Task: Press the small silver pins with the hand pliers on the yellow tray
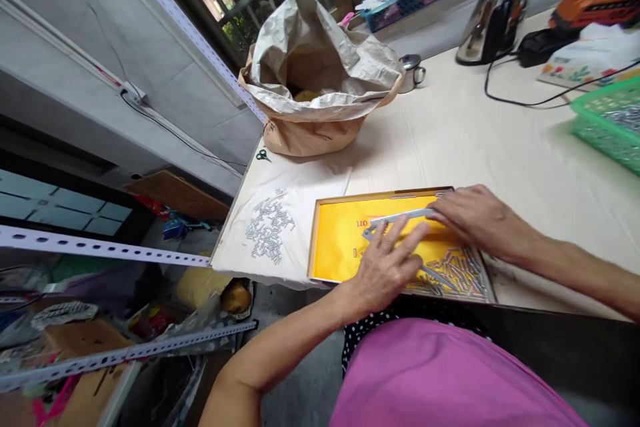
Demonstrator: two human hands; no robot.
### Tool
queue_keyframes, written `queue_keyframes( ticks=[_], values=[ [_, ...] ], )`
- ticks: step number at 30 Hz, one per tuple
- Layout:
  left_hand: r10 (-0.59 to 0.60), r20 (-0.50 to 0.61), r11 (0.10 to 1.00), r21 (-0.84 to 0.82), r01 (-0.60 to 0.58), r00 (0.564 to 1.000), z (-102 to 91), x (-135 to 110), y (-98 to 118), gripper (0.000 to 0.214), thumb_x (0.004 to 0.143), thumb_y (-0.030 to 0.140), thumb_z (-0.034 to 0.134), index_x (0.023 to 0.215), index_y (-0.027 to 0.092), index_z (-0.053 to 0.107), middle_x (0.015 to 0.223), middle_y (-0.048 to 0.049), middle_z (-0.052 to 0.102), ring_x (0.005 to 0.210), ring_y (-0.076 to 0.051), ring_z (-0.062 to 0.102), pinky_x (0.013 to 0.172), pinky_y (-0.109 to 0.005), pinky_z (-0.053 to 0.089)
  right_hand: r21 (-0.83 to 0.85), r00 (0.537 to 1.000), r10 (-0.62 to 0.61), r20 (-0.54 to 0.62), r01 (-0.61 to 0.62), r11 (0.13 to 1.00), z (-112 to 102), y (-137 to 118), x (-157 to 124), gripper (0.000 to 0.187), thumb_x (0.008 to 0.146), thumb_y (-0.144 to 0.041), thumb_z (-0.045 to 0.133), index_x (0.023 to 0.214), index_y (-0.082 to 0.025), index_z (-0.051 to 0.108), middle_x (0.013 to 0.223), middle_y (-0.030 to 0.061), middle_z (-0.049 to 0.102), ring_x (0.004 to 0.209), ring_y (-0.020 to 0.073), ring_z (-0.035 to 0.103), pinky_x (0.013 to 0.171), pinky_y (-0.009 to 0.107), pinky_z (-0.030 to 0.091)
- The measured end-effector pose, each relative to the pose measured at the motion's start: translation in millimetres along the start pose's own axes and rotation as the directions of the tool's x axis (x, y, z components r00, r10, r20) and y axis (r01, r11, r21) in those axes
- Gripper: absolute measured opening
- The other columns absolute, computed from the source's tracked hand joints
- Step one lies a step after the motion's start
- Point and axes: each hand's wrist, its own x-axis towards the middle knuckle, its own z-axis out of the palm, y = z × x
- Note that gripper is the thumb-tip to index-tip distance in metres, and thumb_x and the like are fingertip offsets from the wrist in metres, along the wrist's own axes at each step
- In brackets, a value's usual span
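A shallow cardboard tray (pixel 314 240) with a yellow bottom lies at the table's front edge. Small metal pins (pixel 457 272) are heaped in its near right part, and a few lie elsewhere in it. My right hand (pixel 477 220), at the tray's far right side, has its fingers closed around the end of a slim grey metal bar (pixel 407 215). The bar slants across the tray toward the left. Over the tray's middle is my left hand (pixel 387 263), fingers spread, close to the bar's left end. A second thin metal strip (pixel 437 277) shows beyond it, partly hidden.
Left of the tray, many small metal pins (pixel 270 227) lie scattered on white cloth. Small scissors (pixel 263 155) are beside a large open paper sack (pixel 315 130). Behind stand a metal cup (pixel 411 73) and a kettle (pixel 493 17). A green basket (pixel 607 123) is at the right.
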Motion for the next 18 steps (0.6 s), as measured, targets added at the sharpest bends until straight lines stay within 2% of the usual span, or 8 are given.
queue_keyframes(
  ticks=[4, 5, 7, 8, 10, 12, 15, 18],
  values=[
    [0.041, 0.006, 0.997, -0.068, -0.041, 0.999, -17.6, 9.9, -2.9, 0.02, 0.097, 0.021, 0.047, 0.101, 0.022, 0.067, 0.153, -0.0055, 0.044, 0.149, -0.03, 0.025, 0.116, -0.057, 0.033, 0.068, 0.995, 0.023, 0.094, -0.03, 0.997, -1.1, 30.5, -3.7, 0.038, 0.104, -0.043, 0.034, 0.086, -0.022, 0.06, 0.08, 0.0069, 0.066, 0.077, 0.0205, 0.058, 0.08, 0.039, 0.036],
    [-0.003, -0.017, 0.997, -0.077, 0.001, 1.0, -19.2, 6.9, -11.7, 0.019, 0.097, 0.023, 0.05, 0.103, 0.023, 0.067, 0.149, -0.0061, 0.048, 0.146, -0.029, 0.031, 0.115, -0.056, 0.035, 0.069, 0.995, 0.042, 0.093, -0.049, 0.996, -1.4, 34.3, -5.2, 0.038, 0.104, -0.044, 0.033, 0.086, -0.022, 0.059, 0.08, 0.0072, 0.067, 0.077, 0.0211, 0.058, 0.08, 0.039, 0.036],
    [-0.22, -0.094, 0.975, -0.06, 0.215, 0.971, -20.0, -8.4, -40.1, 0.02, 0.097, 0.027, 0.052, 0.109, 0.024, 0.067, 0.136, -0.0083, 0.057, 0.133, -0.028, 0.046, 0.108, -0.05, 0.043, 0.07, 0.994, 0.076, 0.073, -0.082, 0.994, -2.1, 38.8, -9.1, 0.038, 0.103, -0.046, 0.034, 0.088, -0.023, 0.06, 0.083, 0.0083, 0.068, 0.08, 0.0224, 0.059, 0.081, 0.04, 0.037],
    [-0.388, -0.157, 0.921, -0.034, 0.387, 0.908, -19.8, -20.4, -58.3, 0.021, 0.097, 0.027, 0.051, 0.11, 0.023, 0.067, 0.127, -0.0102, 0.061, 0.122, -0.026, 0.053, 0.101, -0.046, 0.048, 0.075, 0.994, 0.088, 0.059, -0.092, 0.993, -2.4, 40.0, -11.3, 0.039, 0.103, -0.048, 0.034, 0.088, -0.023, 0.061, 0.084, 0.0087, 0.068, 0.081, 0.0229, 0.06, 0.081, 0.041, 0.037],
    [-0.65, -0.193, 0.742, 0.051, 0.669, 0.735, -18.6, -50.1, -97.2, 0.025, 0.098, 0.025, 0.046, 0.106, 0.018, 0.069, 0.112, -0.0127, 0.064, 0.106, -0.026, 0.055, 0.09, -0.041, 0.05, 0.085, 0.994, 0.098, 0.038, -0.101, 0.991, -2.5, 41.0, -15.3, 0.04, 0.102, -0.05, 0.034, 0.089, -0.024, 0.062, 0.084, 0.0091, 0.068, 0.081, 0.0231, 0.06, 0.08, 0.041, 0.038],
    [-0.77, -0.124, 0.608, 0.156, 0.779, 0.626, -15.4, -81.5, -131.4, 0.027, 0.098, 0.025, 0.046, 0.099, 0.016, 0.072, 0.1, -0.013, 0.065, 0.101, -0.027, 0.053, 0.087, -0.04, 0.048, 0.089, 0.995, 0.096, 0.035, -0.099, 0.991, -2.0, 39.4, -17.2, 0.043, 0.102, -0.051, 0.032, 0.087, -0.024, 0.061, 0.082, 0.0087, 0.068, 0.078, 0.0226, 0.059, 0.08, 0.04, 0.038],
    [-0.848, 0.034, 0.515, 0.286, 0.808, 0.529, -4.5, -116.5, -161.8, 0.028, 0.097, 0.024, 0.046, 0.095, 0.016, 0.072, 0.099, -0.013, 0.064, 0.103, -0.028, 0.052, 0.084, -0.036, 0.044, 0.067, 0.995, 0.079, 0.056, -0.083, 0.994, -0.3, 32.2, -14.3, 0.044, 0.103, -0.049, 0.03, 0.081, -0.023, 0.058, 0.077, 0.0065, 0.065, 0.075, 0.0213, 0.057, 0.079, 0.038, 0.038],
    [-0.85, 0.102, 0.517, 0.346, 0.783, 0.516, 8.6, -129.9, -170.1, 0.03, 0.097, 0.025, 0.043, 0.096, 0.016, 0.071, 0.101, -0.0134, 0.064, 0.104, -0.028, 0.052, 0.082, -0.034, 0.042, 0.04, 0.995, 0.066, 0.07, -0.069, 0.997, 1.0, 22.9, -6.3, 0.046, 0.104, -0.048, 0.028, 0.078, -0.022, 0.055, 0.073, 0.0037, 0.062, 0.072, 0.0196, 0.055, 0.078, 0.037, 0.037]
  ],
)
